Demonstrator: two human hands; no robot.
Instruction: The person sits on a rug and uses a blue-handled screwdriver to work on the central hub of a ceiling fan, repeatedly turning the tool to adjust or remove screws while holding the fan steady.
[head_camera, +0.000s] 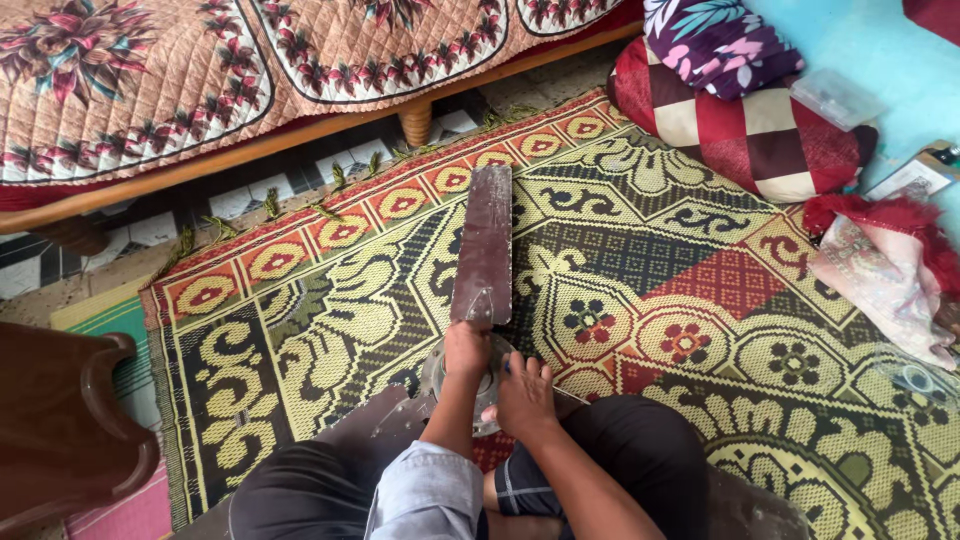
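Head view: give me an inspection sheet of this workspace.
Surface: patterned woven mat on tiled floor.
Job's things: ceiling fan motor hub with a brown blade pointing away from the person.
Clutter: cushions, folded cloth, clear plastic box.
Grippers: left hand grips the hub at the blade's root; right hand rests on the hub, holding a thin tool.
Cables: nothing seen.
Surroundings: quilted bed, brown plastic chair.

Clear plastic box (835, 97) on checked cushion (760, 130); flat carded package (915, 178) at right edge
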